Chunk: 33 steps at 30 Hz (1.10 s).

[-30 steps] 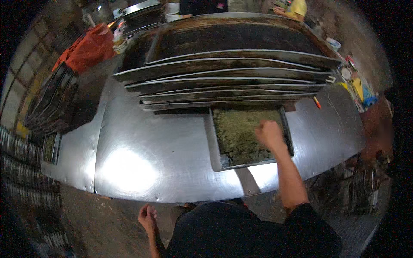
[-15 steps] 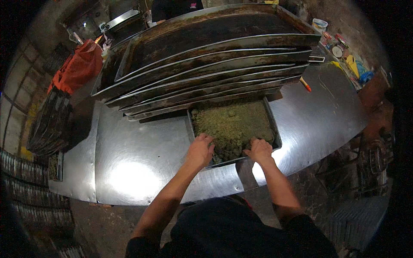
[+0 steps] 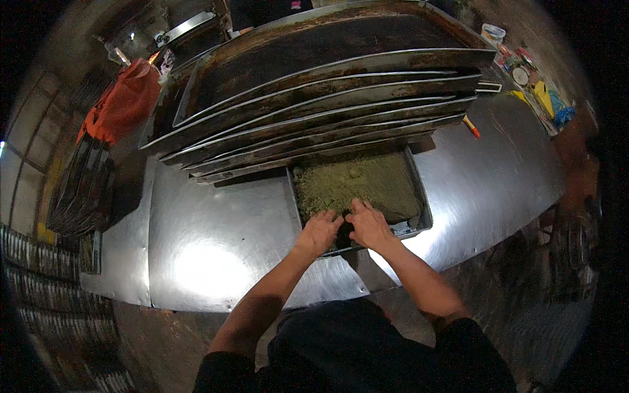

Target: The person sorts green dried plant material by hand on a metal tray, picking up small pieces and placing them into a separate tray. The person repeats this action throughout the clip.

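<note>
A metal tray (image 3: 427,196) on the steel table holds a greenish, crumbly mass (image 3: 350,170), with some bare tray bottom showing at its front right. Over the front of this mass, my left hand (image 3: 320,232) rests with fingers curved and apart, touching it. Close beside it, my right hand (image 3: 368,229) also has its fingers apart and bent down into the crumbs near a dark patch between the hands. I cannot make out anything gripped in either hand.
Large stained trays (image 3: 314,78) are stacked behind the small tray. Dark trays (image 3: 82,183) and orange fabric (image 3: 121,98) stand left. A red-tipped handle (image 3: 472,128) and assorted items (image 3: 540,98) lie right. A person in dark clothing (image 3: 262,13) stands at the back.
My left hand has risen from below the table edge to the tray. My right hand has moved leftward since half a second ago, and bare tray bottom now shows at front right.
</note>
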Available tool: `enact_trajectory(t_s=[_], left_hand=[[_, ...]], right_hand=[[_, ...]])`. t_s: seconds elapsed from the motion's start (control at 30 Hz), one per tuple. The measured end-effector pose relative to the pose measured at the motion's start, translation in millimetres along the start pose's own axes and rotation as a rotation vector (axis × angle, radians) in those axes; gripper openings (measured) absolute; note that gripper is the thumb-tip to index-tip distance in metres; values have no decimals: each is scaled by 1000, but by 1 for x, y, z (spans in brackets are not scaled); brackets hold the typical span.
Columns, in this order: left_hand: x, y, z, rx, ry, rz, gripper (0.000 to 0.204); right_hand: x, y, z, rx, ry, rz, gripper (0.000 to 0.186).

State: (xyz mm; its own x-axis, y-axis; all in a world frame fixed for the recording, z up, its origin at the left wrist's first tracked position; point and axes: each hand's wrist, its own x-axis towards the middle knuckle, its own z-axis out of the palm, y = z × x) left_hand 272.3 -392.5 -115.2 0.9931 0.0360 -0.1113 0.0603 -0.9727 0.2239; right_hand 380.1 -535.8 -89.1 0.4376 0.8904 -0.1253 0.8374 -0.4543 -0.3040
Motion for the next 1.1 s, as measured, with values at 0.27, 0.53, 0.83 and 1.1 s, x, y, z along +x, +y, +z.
enact_trajectory(t_s=[0.27, 0.53, 0.83, 1.1], left_hand=[[-6, -9, 6, -578, 271, -206, 41], [-4, -19, -44, -2066, 227, -717, 39], [9, -2, -45, -1607, 147, -710, 55], [-7, 1, -41, -1966, 83, -716, 42]], right_hand=[[-4, 31, 1, 669, 226, 286, 30], [3, 65, -15, 1906, 249, 642, 27], [12, 50, -5, 444, 375, 288, 41], [11, 35, -1, 55, -130, 16, 51]])
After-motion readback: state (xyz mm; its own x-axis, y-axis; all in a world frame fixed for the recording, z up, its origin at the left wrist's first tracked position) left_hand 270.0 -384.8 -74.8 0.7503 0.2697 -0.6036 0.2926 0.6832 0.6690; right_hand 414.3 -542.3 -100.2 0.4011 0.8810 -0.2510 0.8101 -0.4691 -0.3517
